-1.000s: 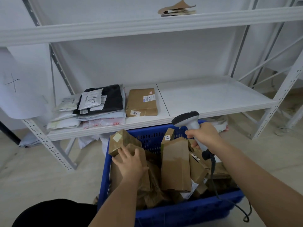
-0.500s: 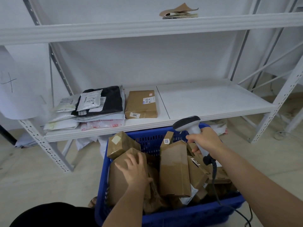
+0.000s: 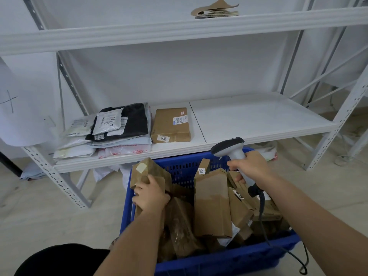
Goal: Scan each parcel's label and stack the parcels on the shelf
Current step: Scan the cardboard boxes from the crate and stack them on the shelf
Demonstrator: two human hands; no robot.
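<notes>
My left hand (image 3: 149, 196) is curled over the top edge of a brown parcel (image 3: 148, 188) standing at the nine o'clock side of the blue crate (image 3: 229, 261), fingers wrapped round it, while my right hand (image 3: 250, 166) is closed tight round the grip of the scanner (image 3: 229, 149), which hangs over the crate's far rim at about one o'clock with its head pointing left. I can't see a label on the face I'm gripping, so I judge the first risk is lifting it out and hunting for the barcode with the scanner aimed at nothing. A second brown parcel (image 3: 146, 169) with a pale sticker leans against mine at its twelve o'clock side; if I pull straight up it will likely tip into the gap or over the crate's rim. The tall upright box (image 3: 212, 204) at the crate's centre and the smaller cartons packed at three o'clock look loosely wedged, and could slump once mine leaves. The scanner cable (image 3: 262, 212) trails down across those cartons and out past the five o'clock corner, so it might snag a box corner when I swing round. On the shelf (image 3: 258, 118), a stack of mailer bags (image 3: 111, 134) sits at ten o'clock with a flat brown box (image 3: 171, 125) just beside it; the bare board to the right is where I would set this one, nothing barring the way there.
</notes>
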